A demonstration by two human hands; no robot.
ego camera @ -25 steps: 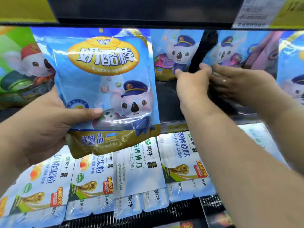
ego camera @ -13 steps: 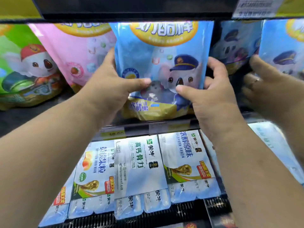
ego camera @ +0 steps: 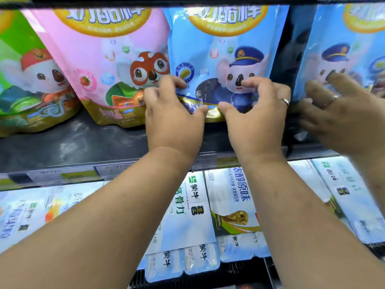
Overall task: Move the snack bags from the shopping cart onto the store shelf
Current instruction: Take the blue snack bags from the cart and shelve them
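Observation:
A blue snack bag [ego camera: 220,51] with a koala in a police cap stands upright on the dark store shelf [ego camera: 73,142], right beside a pink bag. My left hand [ego camera: 173,117] grips its gold bottom edge at the left, thumb underneath and fingers on the front. My right hand [ego camera: 252,115] grips the same edge at the right, fingers curled on the koala picture. The bag's top is hidden under the shelf above. No shopping cart is in view.
A pink snack bag [ego camera: 108,59] and a green one [ego camera: 27,69] stand to the left. Another person's hand [ego camera: 343,109] with a ring rests on a second blue bag [ego camera: 341,38] at the right. Flat white-blue packs [ego camera: 229,205] fill the shelf below.
The blue bag went from my left hand alone, out in front of the shelf, to standing in the slot beside the pink bag. Both hands now hold its bottom edge.

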